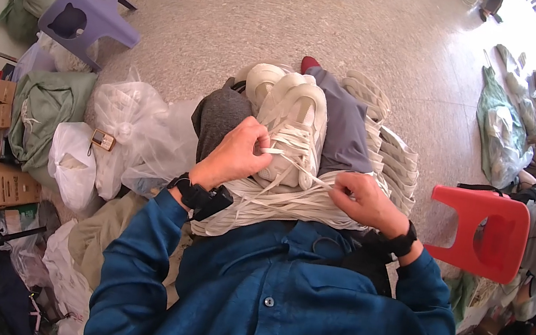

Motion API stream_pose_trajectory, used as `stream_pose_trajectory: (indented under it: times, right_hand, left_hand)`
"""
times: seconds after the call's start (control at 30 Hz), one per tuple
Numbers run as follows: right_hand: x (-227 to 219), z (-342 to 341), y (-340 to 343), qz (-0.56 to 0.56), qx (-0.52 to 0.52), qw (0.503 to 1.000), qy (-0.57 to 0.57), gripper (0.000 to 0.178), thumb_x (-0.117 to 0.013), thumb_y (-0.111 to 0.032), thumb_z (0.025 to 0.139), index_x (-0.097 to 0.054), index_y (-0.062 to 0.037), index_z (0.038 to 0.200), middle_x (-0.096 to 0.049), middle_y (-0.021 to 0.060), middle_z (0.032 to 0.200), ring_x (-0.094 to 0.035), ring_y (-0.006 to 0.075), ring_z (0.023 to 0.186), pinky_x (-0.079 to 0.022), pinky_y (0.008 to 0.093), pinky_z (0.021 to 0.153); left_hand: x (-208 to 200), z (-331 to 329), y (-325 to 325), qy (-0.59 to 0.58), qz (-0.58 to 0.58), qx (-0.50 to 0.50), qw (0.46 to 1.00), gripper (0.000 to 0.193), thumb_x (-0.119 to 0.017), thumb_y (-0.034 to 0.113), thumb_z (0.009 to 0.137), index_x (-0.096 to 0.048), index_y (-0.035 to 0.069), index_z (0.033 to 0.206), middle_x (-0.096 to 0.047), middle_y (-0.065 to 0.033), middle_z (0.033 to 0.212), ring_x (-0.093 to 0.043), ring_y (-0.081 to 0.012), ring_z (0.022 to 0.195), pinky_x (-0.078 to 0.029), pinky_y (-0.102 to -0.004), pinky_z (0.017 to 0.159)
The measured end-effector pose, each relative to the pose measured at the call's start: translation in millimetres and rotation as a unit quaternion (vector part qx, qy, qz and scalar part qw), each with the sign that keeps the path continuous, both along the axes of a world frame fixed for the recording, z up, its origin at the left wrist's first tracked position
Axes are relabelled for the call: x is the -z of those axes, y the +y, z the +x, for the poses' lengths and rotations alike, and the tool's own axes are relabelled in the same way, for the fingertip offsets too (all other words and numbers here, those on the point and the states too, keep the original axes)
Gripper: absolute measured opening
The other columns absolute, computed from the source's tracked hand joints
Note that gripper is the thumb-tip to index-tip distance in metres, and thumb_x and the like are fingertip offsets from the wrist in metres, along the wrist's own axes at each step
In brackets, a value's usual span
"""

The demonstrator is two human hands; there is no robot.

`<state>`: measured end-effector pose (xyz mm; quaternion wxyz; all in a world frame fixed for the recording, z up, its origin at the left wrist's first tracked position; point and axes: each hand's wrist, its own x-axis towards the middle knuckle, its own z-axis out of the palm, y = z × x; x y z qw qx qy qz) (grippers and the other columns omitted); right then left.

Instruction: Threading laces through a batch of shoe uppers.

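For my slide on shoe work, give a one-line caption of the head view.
Left hand steadies a white sneaker while right hand pulls its white lace taut.

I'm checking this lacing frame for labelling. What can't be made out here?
Head view:
- left hand fingertips: curled against the white shoe, grip on the lace hidden.
- right hand: lace end hidden inside the fingers.
- bundle of laces: count unclear, partly under the hands.
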<state>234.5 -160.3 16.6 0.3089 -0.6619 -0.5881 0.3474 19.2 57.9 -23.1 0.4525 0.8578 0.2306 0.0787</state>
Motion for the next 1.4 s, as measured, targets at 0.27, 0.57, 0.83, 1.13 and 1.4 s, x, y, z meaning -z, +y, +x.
stream_pose_trajectory:
  times: [0.27, 0.57, 0.83, 1.13, 1.4]
  right_hand:
    - [-6, 5, -15, -0.057, -0.063, 0.996, 0.042, 0.024, -0.066, -0.016, 0.086, -0.056, 0.0014, 0.073, -0.055, 0.0167, 0.065, -0.053, 0.0326, 0.059, -0.042, 0.0411, 0.057]
    - [12, -12, 0, 0.019, -0.039, 0.998, -0.039, 0.025, -0.071, -0.013, 0.086, -0.060, -0.0031, 0.107, -0.061, 0.0095, 0.070, -0.062, 0.0271, 0.064, -0.047, 0.0380, 0.058]
    - [23, -36, 34, 0.128, -0.031, 0.989, -0.066, 0.027, -0.074, -0.015, 0.084, -0.061, -0.0036, 0.105, -0.063, 0.0111, 0.076, -0.064, 0.0325, 0.069, -0.049, 0.0420, 0.061]
    - [43, -62, 81, 0.101, -0.028, 0.961, -0.256, 0.025, -0.070, -0.025, 0.085, -0.057, -0.0037, 0.087, -0.064, 0.0161, 0.083, -0.066, 0.0382, 0.076, -0.051, 0.0482, 0.066]
    - [28, -51, 72, 0.068, 0.020, 0.997, 0.026, 0.005, -0.060, -0.006, 0.084, -0.059, -0.0021, 0.085, -0.066, 0.0182, 0.074, -0.065, 0.0370, 0.066, -0.051, 0.0452, 0.062]
  left_hand:
    - [-1, 4, -16, -0.022, -0.002, -0.078, 0.997, 0.016, -0.069, 0.008, 0.080, -0.063, 0.003, 0.093, -0.055, -0.0071, 0.092, -0.054, -0.0156, 0.067, -0.048, -0.0299, 0.065]
    - [1, -6, -34, -0.081, 0.201, -0.096, 0.971, 0.015, -0.068, 0.006, 0.087, -0.068, 0.002, 0.101, -0.066, -0.0116, 0.091, -0.065, -0.0232, 0.070, -0.051, -0.0343, 0.061]
    - [-1, -3, -29, -0.077, 0.138, -0.104, 0.982, 0.014, -0.063, 0.007, 0.089, -0.066, 0.001, 0.101, -0.065, -0.0166, 0.090, -0.065, -0.0382, 0.083, -0.052, -0.0449, 0.073]
    - [-10, -3, -34, -0.043, -0.002, -0.170, 0.984, 0.012, -0.066, 0.008, 0.089, -0.066, 0.001, 0.099, -0.068, -0.0145, 0.091, -0.068, -0.0296, 0.074, -0.055, -0.0375, 0.069]
    - [2, -7, -35, -0.078, 0.054, -0.160, 0.983, 0.010, -0.066, 0.008, 0.089, -0.066, 0.003, 0.098, -0.069, -0.0133, 0.091, -0.068, -0.0289, 0.073, -0.054, -0.0371, 0.067]
